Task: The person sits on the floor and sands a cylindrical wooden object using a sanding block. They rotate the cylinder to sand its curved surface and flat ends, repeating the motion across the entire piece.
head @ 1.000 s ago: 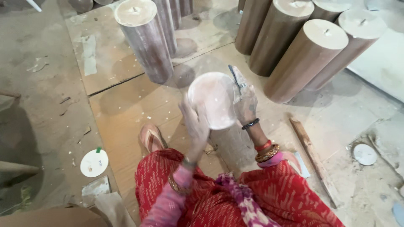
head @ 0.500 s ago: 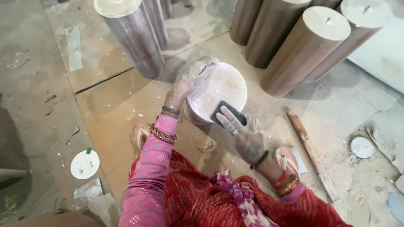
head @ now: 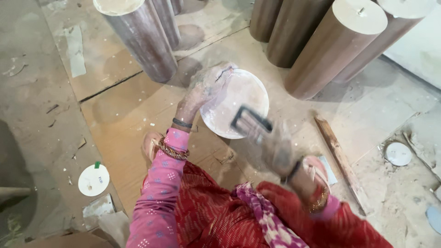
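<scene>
Compared with half a second ago, the right hand is moved lower on the white round top, toward its lower right edge, and it is blurred by motion; the dark sanding block is gripped in it and is pressed flat on the surface. The left hand is kept at nearly the same place as before, laid with bent fingers over the upper left rim of the top, holding it. The top is found in the middle of the frame, on the cardboard sheet. Tall brown cylinders are standing close behind it at the upper right, and a grey-streaked cylinder is standing at the upper left, so little room is left above the top. More open floor is seen to the left and lower left, where a small white disc is lying. A wooden strip is lying just right of the right hand, and another white disc is seen further right.
</scene>
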